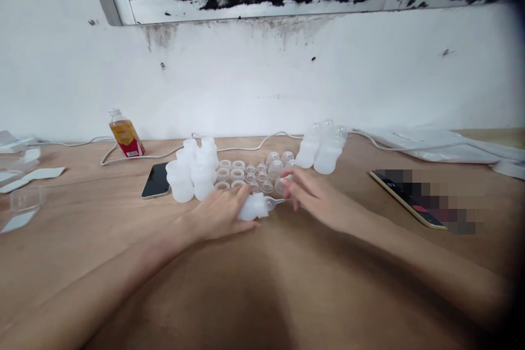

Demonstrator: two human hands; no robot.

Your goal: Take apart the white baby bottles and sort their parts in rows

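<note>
My left hand (219, 210) is wrapped round a white bottle (254, 207) lying on its side, its clear nipple (270, 203) pointing right. Beside the nipple's tip is my right hand (305, 194), its fingers bent together; whether they pinch the tip is too small to tell. Behind the hands stand rows of white rings (222, 174), small clear nipples (261, 176) and larger clear domed caps (275, 168). White bottles without tops (181, 180) are grouped to the left, and capped bottles (326, 156) stand to the right.
A dark phone (156, 180) lies behind my left forearm. At the back left, a drink bottle (128, 135) stands near a white cable (262, 145). A tablet-like device (404, 197) rests at right, before plastic bags (435, 145). Clear packaging (27, 198) lies far left.
</note>
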